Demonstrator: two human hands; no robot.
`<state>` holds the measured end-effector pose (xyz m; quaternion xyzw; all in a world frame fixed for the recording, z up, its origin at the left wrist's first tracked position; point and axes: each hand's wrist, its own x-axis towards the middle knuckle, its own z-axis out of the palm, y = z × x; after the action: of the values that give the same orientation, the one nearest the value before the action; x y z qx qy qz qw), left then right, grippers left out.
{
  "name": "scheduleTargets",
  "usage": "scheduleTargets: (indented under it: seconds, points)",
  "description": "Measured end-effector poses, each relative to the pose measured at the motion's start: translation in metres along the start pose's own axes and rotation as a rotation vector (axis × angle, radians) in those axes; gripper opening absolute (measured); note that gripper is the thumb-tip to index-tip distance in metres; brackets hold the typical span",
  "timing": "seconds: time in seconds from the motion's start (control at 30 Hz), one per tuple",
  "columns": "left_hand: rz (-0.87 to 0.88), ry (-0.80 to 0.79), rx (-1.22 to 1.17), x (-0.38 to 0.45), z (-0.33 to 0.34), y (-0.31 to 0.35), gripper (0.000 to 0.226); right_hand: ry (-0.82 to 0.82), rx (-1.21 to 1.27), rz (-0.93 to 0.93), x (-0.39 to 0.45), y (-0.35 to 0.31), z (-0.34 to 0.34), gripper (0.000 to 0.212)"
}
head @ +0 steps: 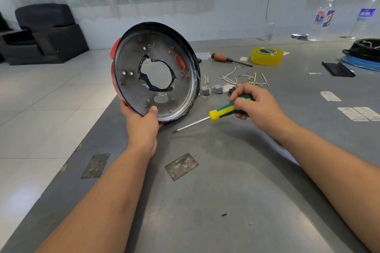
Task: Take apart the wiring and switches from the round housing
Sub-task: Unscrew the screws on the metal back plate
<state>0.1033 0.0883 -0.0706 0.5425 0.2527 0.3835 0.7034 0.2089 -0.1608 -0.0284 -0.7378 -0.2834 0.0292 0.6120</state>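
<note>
My left hand (pixel 141 123) grips the bottom rim of the round housing (pixel 131 88), holding it tilted up on edge over the table's left side. The housing is a black-rimmed metal pan with red tabs and a large ragged hole in its middle; no wires show inside it. My right hand (pixel 255 102) is closed on the green and yellow screwdriver (pixel 224 110), whose tip points down-left at the table. Loose white wires (pixel 242 78) and two small grey switches (pixel 211 89) lie on the table behind the screwdriver.
A wooden-handled screwdriver (pixel 226 59) and a yellow tape roll (pixel 267 56) lie further back. A black strip (pixel 337 69), a blue and black ring (pixel 362 55) and plastic bottles (pixel 322 20) stand at the right. The grey table (pixel 226 191) edge runs diagonally at left, above tiled floor.
</note>
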Motion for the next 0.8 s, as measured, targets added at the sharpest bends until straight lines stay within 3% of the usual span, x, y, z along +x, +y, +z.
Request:
scheduleTargets:
  seconds: [0.07,0.17,0.37,0.67,0.8]
  points:
    - [-0.004,-0.002,-0.008,0.0,0.0,0.001,0.073,-0.069,-0.03,0.03,0.0,0.004,0.001,0.008]
    - [-0.014,-0.008,-0.029,-0.001,-0.001,0.001,0.07,-0.158,-0.093,0.022,0.0,0.009,0.002,0.022]
    - [-0.015,-0.015,-0.029,-0.002,-0.001,0.001,0.068,-0.337,-0.456,-0.083,-0.004,0.012,-0.002,0.024]
    - [0.016,-0.032,0.009,-0.003,0.001,0.001,0.066,-0.432,-0.645,-0.2,-0.007,0.007,0.005,0.027]
    - [0.017,-0.04,0.006,-0.003,0.001,0.001,0.067,-0.376,-0.676,-0.234,-0.004,0.001,0.011,0.023]
